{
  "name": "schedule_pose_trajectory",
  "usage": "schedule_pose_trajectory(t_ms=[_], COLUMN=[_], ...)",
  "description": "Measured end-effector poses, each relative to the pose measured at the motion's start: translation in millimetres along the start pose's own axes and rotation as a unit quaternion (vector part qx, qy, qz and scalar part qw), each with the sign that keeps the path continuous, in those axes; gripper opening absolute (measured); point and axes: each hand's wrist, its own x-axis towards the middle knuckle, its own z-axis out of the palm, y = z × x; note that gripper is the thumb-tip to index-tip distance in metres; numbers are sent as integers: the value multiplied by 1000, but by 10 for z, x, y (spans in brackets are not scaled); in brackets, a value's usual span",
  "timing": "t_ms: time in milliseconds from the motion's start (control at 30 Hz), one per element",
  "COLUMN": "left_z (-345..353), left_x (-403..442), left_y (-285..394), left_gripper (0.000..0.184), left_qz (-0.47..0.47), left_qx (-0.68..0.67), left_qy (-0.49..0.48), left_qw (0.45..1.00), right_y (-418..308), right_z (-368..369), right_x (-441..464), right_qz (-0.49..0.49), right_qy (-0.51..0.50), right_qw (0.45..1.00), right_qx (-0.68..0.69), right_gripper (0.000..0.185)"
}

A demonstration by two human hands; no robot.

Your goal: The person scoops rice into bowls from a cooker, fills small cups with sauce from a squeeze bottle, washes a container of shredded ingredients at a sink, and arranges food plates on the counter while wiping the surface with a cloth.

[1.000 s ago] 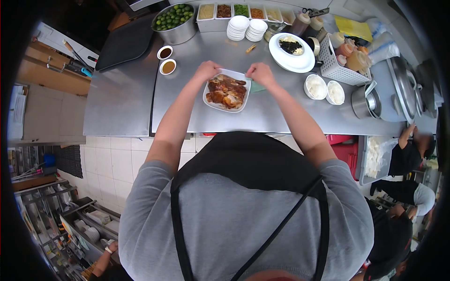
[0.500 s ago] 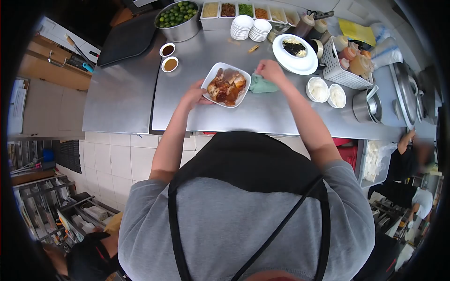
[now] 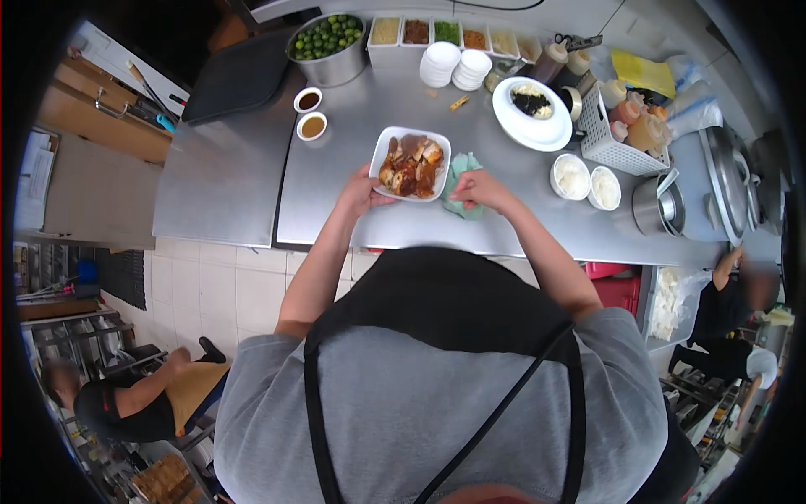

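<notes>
A square white bowl (image 3: 375, 160) holds glazed, browned chicken pieces (image 3: 411, 165) on the steel counter. My left hand (image 3: 361, 191) grips the bowl's lower left side, thumb near the rim and fingers partly hidden beneath. Just right of the bowl, a crumpled green cloth (image 3: 464, 168) lies against its side. My right hand (image 3: 480, 190) is closed over the cloth, with bent fingers pinching part of it. Two small cups of sauce, one dark (image 3: 308, 100) and one brown (image 3: 312, 127), stand to the left beyond the bowl.
A pot of limes (image 3: 334, 76), stacked white dishes (image 3: 441, 63) and topping containers (image 3: 416, 32) line the back. At right are an oval white plate (image 3: 537, 133), two bowls of rice (image 3: 573, 177), a basket of bottles (image 3: 600, 139) and a pot (image 3: 648, 202). Co-workers stand behind on both sides.
My right hand has come down toward me, and the green cloth has spread along the bowl's right side. The view has shifted slightly. A co-worker at lower left shows more fully.
</notes>
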Motion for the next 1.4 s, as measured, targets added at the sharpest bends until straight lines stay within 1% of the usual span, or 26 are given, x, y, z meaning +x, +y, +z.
schedule_pose_trajectory(t_ms=[33, 67, 100, 167, 267, 367, 400, 433, 467, 500, 533, 567, 633, 667, 733, 800, 867, 933, 1000, 1067, 1133, 1200, 1267, 1333, 1367, 1400], left_z=[-11, -19, -23, -31, 9, 121, 169, 233, 313, 403, 492, 586, 778, 833, 904, 913, 869, 850, 827, 821, 812, 835, 916, 826, 789, 808], left_x=[25, 46, 71, 89, 88, -33, -79, -119, -153, -192, -238, -283, -368, -410, -475, -492, -377, -300, -223, -157, -115, -163, -341, -353, -356, -417], left_y=[-21, -41, -37, -44, 25, 145, 193, 233, 266, 285, 296, 300, 303, 315, 398, 455, 418, 358, 312, 251, 228, 229, 291, 240, 219, 243], left_gripper=[48, 50, 52, 58, 57, 56, 56, 56, 56, 55, 55, 55, 56, 56, 56, 55, 54, 54, 54, 55, 55, 55, 58, 63, 67, 67], left_qz=[11, 14, 19, 17, 31, 20, 32, 45, 57, 67, 74, 82, 82, 87, 58, 41, -4, -15, -25, 22, 59, 94, 184, 188, 192, 191], left_qx=[4, 9, 15, -15, -34, -35, -42, -51, -50, -61, -71, -71, -29, -31, 18, 17, -32, -70, -105, -163, -151, -136, -37, 5, 45, 45], left_qy=[-4, -11, -20, -37, -49, -3, -8, -12, -13, -18, -22, -21, -65, -63, -83, -82, -130, -128, -124, -94, -60, -27, 40, 24, 11, 11], left_qw=[1000, 1000, 1000, 999, 998, 999, 999, 998, 997, 996, 994, 994, 994, 994, 995, 996, 991, 989, 986, 982, 985, 986, 981, 982, 980, 981], right_y=[-6, 1, 24, 276, 547, 539, 596, 563, 500, 350, 179, -3, -380, -391, -379, -409, -449, -221, -290, -278, -270, -290, -332, -190, -166, -247], right_z=[-9, -17, -7, 327, 474, 269, 185, 110, 70, 75, 106, 147, 172, 103, -101, -179, -143, 113, 336, 505, 564, 554, 426, 243, 126, -22], right_x=[-57, -92, -123, -81, -61, -296, -316, -313, -257, -238, -242, -228, -205, -164, -31, 36, 45, 368, 474, 421, 284, 71, -124, -144, -168, -214], right_qz=[-10, -76, -139, -213, -438, -430, -316, -192, -202, -168, -117, -123, -240, -242, -256, -239, -217, -230, -220, -190, -160, -150, -135, -139, -138, -191], right_qy=[7, 114, 223, 256, 63, 12, 82, 146, 148, 193, 215, 211, 224, 220, 154, 118, -100, -74, -87, -83, -76, -27, 21, 117, 117, 143], right_qw=[1000, 981, 928, 883, 823, 829, 917, 966, 963, 946, 843, 844, 767, 769, 740, 741, 709, 706, 616, 622, 626, 688, 695, 741, 741, 753], right_qx=[-4, -137, -265, -331, -356, -357, -228, -89, -94, 201, 480, 477, 552, 549, 602, 616, 664, 666, 751, 755, 759, 709, 706, 647, 647, 613], right_gripper=[25, 29, 33, 36, 29, 32, 33, 34, 34, 34, 36, 36, 41, 41, 45, 44, 43, 42, 41, 40, 40, 44, 42, 43, 43, 39])
